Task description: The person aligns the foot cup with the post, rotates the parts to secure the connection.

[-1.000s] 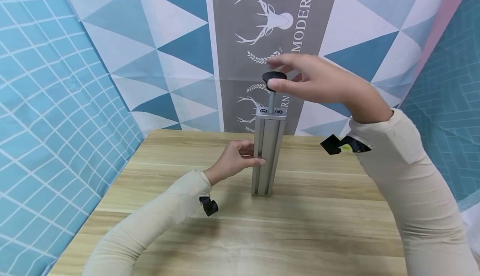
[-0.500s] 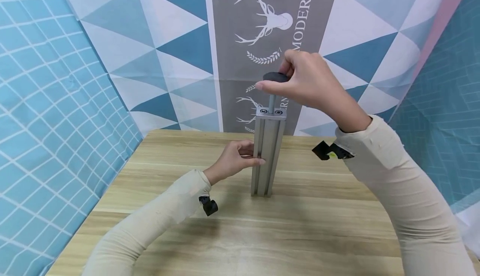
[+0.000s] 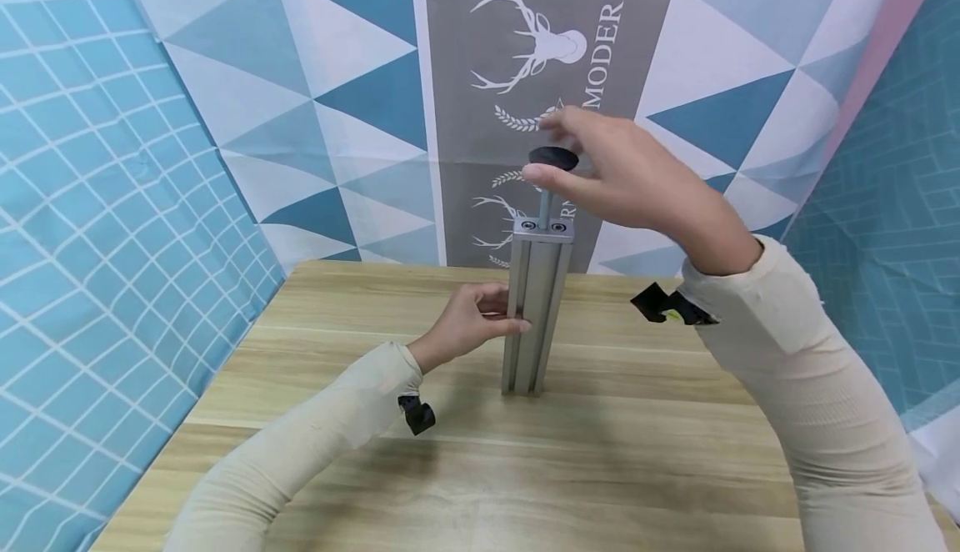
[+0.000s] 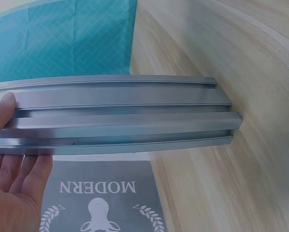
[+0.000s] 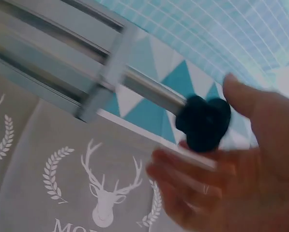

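Observation:
An aluminium profile (image 3: 534, 310) with grooves along its sides stands upright on the wooden table (image 3: 600, 452). Bolted on its top is an end plate (image 3: 543, 233), out of which rises a metal rod (image 3: 545, 212) carrying a dark lobed knob (image 5: 204, 122). My left hand (image 3: 474, 318) holds the profile about midway up, thumb on the front groove and fingers on the side behind. Around the knob hovers my right hand (image 3: 626, 173), thumb and fingers spread; the right wrist view shows a gap between the thumb and the knob, somewhat blurred.
Behind the table hangs a patterned cloth (image 3: 360, 118) with triangles and a deer head. A blue checked cloth (image 3: 112, 202) flanks the left, and a teal cloth (image 3: 885, 202) the right. Each wrist carries a small black camera (image 3: 417, 413).
Half a second ago my right fingers were curled round the knob; now they have loosened and spread off it, the hand turned back. My left hand and the profile stay in place.

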Motion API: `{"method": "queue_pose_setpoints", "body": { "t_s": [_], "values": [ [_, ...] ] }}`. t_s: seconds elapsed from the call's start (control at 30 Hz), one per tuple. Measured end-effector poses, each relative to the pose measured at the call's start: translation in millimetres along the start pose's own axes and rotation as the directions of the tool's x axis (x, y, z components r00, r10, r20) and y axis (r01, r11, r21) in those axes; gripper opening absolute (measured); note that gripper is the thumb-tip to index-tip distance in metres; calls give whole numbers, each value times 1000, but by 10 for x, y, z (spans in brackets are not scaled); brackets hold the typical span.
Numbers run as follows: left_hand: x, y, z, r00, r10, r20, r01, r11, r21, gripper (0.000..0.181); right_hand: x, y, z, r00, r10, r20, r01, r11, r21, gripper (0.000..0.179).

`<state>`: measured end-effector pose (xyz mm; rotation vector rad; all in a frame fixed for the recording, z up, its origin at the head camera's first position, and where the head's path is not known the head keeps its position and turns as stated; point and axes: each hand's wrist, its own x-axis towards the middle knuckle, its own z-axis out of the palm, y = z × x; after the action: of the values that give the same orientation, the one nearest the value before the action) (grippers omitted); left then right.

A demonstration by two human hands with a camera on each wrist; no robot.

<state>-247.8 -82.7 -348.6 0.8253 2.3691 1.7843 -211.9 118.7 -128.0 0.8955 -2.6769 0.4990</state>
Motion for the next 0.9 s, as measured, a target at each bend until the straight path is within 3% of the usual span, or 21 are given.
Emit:
{"method": "queue_pose_setpoints", "body": {
  "t_s": [0.1, 0.2, 0.33, 0.47, 0.67, 0.9],
  "values": [
    [-4, -4, 1, 1000, -1, -2, 1, 1000, 3, 34, -8, 56, -60, 980, -166, 111, 163, 986, 34, 47],
    [0, -5, 0, 1000, -1, -5, 1, 1000, 11, 34, -5, 74, -78, 974, -208, 86, 206, 978, 37, 37],
    [14, 4, 2, 1000, 5, -6, -5, 1000, 21, 34, 22, 13, -18, 996, -37, -75, 38, 999, 13, 35],
    [22, 16, 8, 1000, 4, 3, -4, 1000, 23, 33, 46, -63, 73, 978, 109, -180, -109, 994, 9, 46],
    [17, 10, 8, 1000, -3, 6, 3, 1000, 12, 34, 61, -83, 108, 960, 177, -215, -173, 984, 39, 47],
    [18, 6, -8, 1000, -10, 22, 10, 1000, 17, 35, 85, -64, 132, 952, 202, -229, -194, 979, 56, 48]
  ]
}}
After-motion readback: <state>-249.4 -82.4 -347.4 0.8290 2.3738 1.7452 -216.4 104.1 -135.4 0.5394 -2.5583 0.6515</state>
